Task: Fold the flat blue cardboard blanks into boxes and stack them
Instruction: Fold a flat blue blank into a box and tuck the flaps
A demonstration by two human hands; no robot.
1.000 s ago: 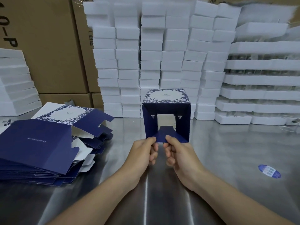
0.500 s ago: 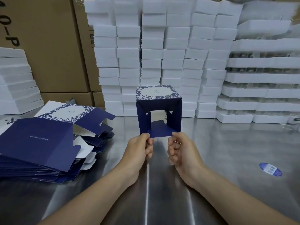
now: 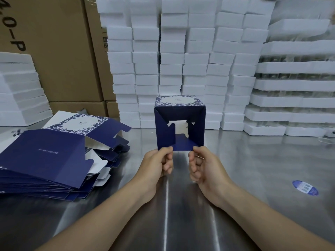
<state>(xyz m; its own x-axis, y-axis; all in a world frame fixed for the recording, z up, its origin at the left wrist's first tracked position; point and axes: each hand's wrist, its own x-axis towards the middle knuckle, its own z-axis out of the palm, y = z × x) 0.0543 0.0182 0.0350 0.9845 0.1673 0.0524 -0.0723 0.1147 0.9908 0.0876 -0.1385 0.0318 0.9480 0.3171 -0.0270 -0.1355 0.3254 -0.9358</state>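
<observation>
Leftmost, a fanned pile of flat navy cardboard blanks (image 3: 45,160) lay on the brushed steel table (image 3: 253,169), with brown corrugated cartons (image 3: 59,51) behind. At centre, the left hand (image 3: 155,163) and right hand (image 3: 204,165) each pinched a lower corner of the upright, half-folded navy cardboard box (image 3: 198,127). Stacked white foam blocks (image 3: 181,60) walled the back, and a blue oval sticker (image 3: 305,188) lay to the right.

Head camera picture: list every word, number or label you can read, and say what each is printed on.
"40-P", cut off at the frame edge: on the brown carton.
White line of print on the top flat blank: too blurred to read.
Small mark on top of the folded box: too small to read.
Print on the round blue sticker: unreadable.
</observation>
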